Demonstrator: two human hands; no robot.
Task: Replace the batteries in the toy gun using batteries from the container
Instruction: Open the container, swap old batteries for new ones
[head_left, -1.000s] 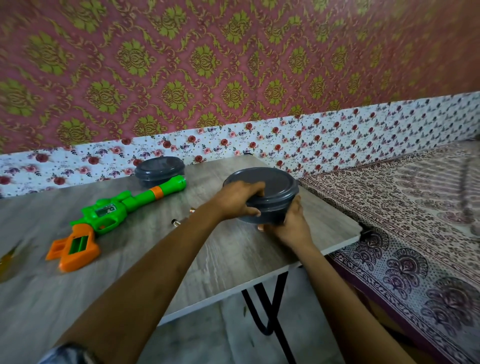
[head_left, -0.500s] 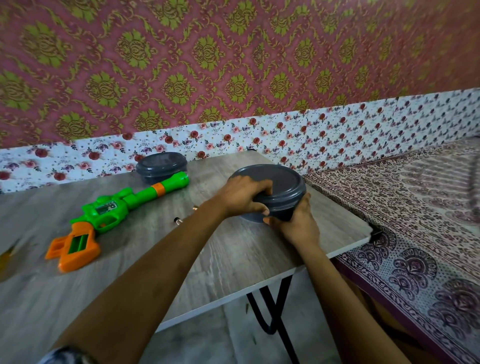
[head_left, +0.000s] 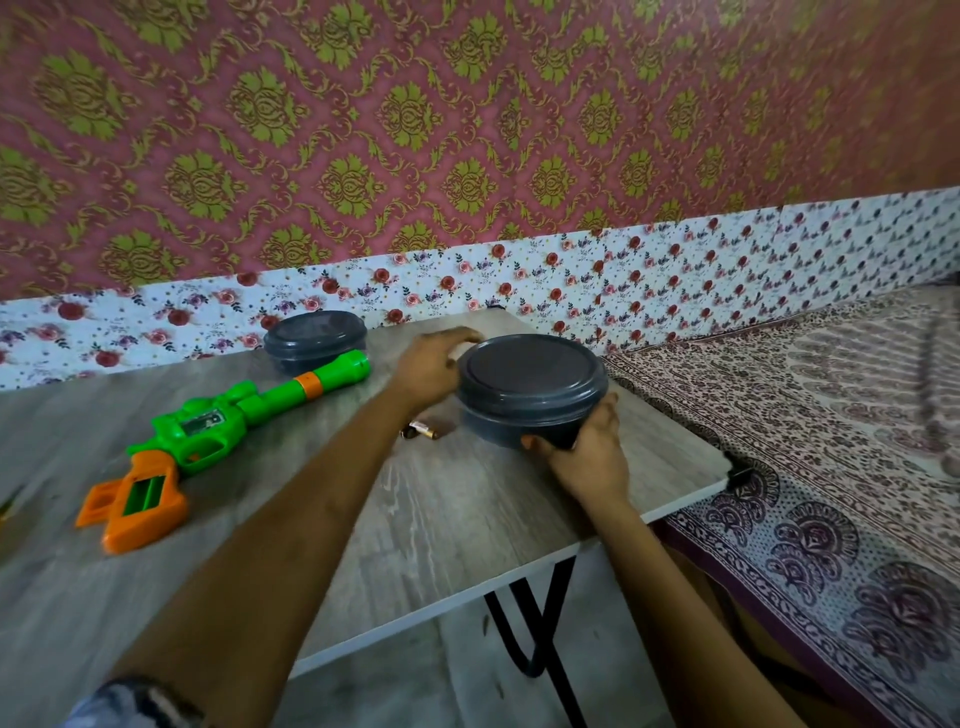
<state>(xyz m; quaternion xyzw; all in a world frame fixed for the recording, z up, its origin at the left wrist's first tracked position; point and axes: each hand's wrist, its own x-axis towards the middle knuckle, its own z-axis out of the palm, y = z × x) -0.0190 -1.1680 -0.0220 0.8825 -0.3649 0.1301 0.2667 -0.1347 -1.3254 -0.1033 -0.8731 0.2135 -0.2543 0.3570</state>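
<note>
So the round dark grey plastic container (head_left: 530, 387), lid on, is over on the right side of the grey wood-grain tabletop (head_left: 441, 519), pretty close to the right edge. The bed (head_left: 831, 415) with the patterned sheet sits right past that edge, so there's not much room out there.

The right hand (head_left: 592, 454) grips the container's near side low down, thumb and fingers curled onto the wall. The left hand (head_left: 431, 364) is against the left rim with its fingers bent round the far side. It's a bit blurry but reads as a grip.

A small loose battery (head_left: 422, 431) lies just left of the container, partly tucked behind the left forearm. The green and orange plastic toy gun (head_left: 208, 426) lies flat well to the left. Its muzzle is right up against a second dark grey lidded tub (head_left: 314, 338) by the wall edge, and I can't tell if they touch.

The biggest bare stretch of tabletop is near the front edge, under the forearms. A black metal leg (head_left: 540, 623) shows below.
</note>
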